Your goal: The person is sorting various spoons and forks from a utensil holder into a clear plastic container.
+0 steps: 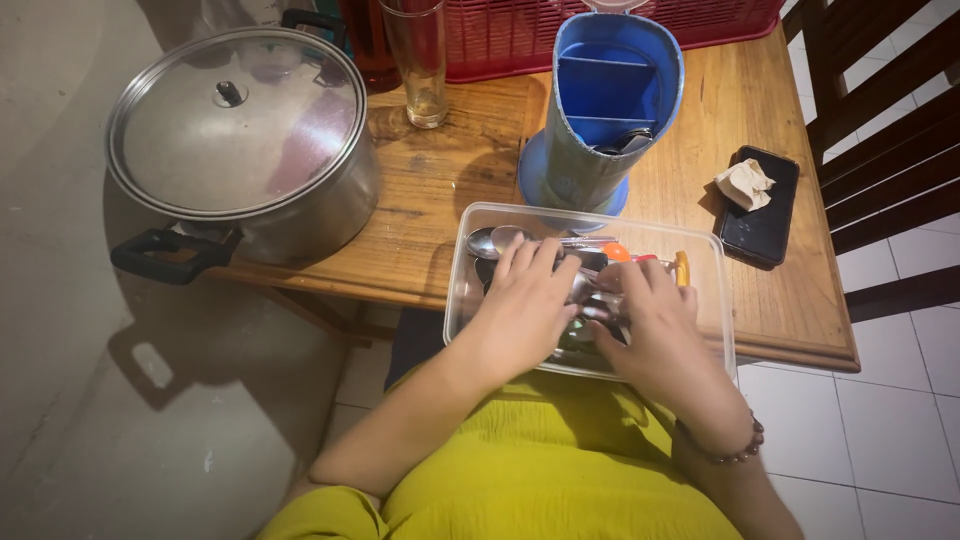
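A clear plastic container point(718, 262) rests at the front edge of the wooden table point(440, 180) and holds several spoons point(492, 240) and other cutlery. My left hand point(520, 305) lies flat over the cutlery inside it, fingers spread. Beside it, my right hand point(655, 325) curls its fingers around metal cutlery point(598, 300) in the middle of the container. Behind the container stands a blue cutlery holder point(600, 110) with dividers and a few utensils inside.
A large steel pot with a lid point(240, 140) sits at the table's left corner. A drinking glass point(418, 60) and a red basket point(560, 35) stand behind. A black phone point(765, 215) with crumpled paper point(745, 183) lies right. A dark wooden chair point(880, 150) stands further right.
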